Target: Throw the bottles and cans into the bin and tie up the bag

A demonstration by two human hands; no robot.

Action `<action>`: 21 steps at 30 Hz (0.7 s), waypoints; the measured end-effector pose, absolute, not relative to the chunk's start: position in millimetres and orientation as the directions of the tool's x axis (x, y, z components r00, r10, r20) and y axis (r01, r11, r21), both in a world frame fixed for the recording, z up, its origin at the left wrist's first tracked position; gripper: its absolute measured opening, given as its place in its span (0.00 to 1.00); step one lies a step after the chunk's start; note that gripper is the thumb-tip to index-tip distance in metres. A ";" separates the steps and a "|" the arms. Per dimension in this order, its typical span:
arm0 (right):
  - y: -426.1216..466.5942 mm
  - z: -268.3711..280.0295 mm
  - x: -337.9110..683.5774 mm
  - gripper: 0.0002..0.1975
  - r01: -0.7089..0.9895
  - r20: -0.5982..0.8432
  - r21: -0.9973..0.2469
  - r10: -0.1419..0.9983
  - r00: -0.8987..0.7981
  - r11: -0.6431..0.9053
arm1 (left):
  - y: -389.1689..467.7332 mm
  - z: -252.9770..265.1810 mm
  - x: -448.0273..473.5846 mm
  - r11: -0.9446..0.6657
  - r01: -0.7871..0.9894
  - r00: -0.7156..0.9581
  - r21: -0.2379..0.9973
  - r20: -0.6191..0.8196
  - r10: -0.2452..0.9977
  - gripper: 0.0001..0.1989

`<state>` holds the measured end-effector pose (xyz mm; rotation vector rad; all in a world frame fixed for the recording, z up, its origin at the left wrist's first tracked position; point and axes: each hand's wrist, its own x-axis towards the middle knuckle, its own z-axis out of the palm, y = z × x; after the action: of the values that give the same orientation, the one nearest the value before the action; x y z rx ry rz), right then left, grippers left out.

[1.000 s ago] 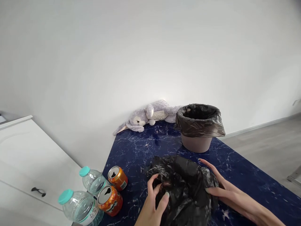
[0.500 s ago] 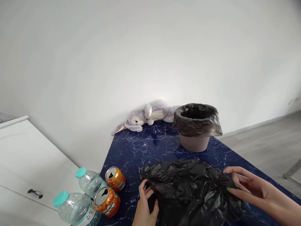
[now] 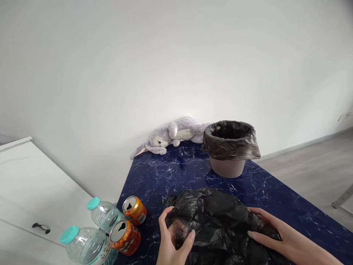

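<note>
A crumpled black plastic bag (image 3: 217, 217) lies bunched at the near edge of the dark blue marbled table (image 3: 162, 171). My left hand (image 3: 175, 237) grips its left side, thumb on top and some fingers behind the thin film. On the right side, my right hand (image 3: 271, 235) has the bag between thumb and fingers. Left of my left hand stand two orange drink cans (image 3: 134, 209) with opened tops, one nearer than the other. The lower part of the bag runs out of view at the bottom.
Two clear bottles with turquoise caps (image 3: 93, 203) stand beside the cans at the left edge. A bin (image 3: 227, 168) lined with a dark bag stands at the back right. A grey plush rabbit (image 3: 176, 133) lies against the wall. A white cabinet (image 3: 35, 184) is at left.
My right hand has moved left and closed on the bag's right side, pushing it inward. My left thumb has come onto the bag. The bag is more bunched together.
</note>
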<state>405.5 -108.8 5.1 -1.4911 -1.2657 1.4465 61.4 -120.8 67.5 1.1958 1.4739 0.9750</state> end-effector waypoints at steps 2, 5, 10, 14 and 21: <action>-108.3 5.7 405.3 0.31 0.230 -0.274 -0.940 0.959 -0.071 -0.252 | -120.7 70.7 58.1 0.186 0.242 -0.068 0.952 -0.175 0.982 0.43; -106.8 5.8 413.1 0.31 0.277 -0.118 -0.955 0.993 -0.009 -0.111 | -118.7 81.8 45.9 0.162 0.333 -0.163 0.929 -0.112 0.980 0.36; -105.7 -11.0 434.7 0.29 0.331 0.002 -0.943 0.995 0.096 -0.030 | -116.4 94.2 19.3 0.169 0.505 -0.242 0.847 -0.049 0.969 0.29; -114.9 -16.9 437.3 0.33 0.556 0.131 -0.831 0.968 0.214 -0.010 | -121.3 82.4 10.9 0.051 0.758 -0.122 0.651 0.064 0.990 0.23; -133.1 32.5 392.4 0.24 0.648 0.451 -0.697 0.890 0.065 0.306 | -120.1 72.9 42.6 -0.428 0.810 0.345 0.400 0.265 0.900 0.18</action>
<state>392.4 -133.1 32.5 -1.4175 -1.6574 0.3314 42.6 -120.1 72.9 2.4079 1.5536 0.6701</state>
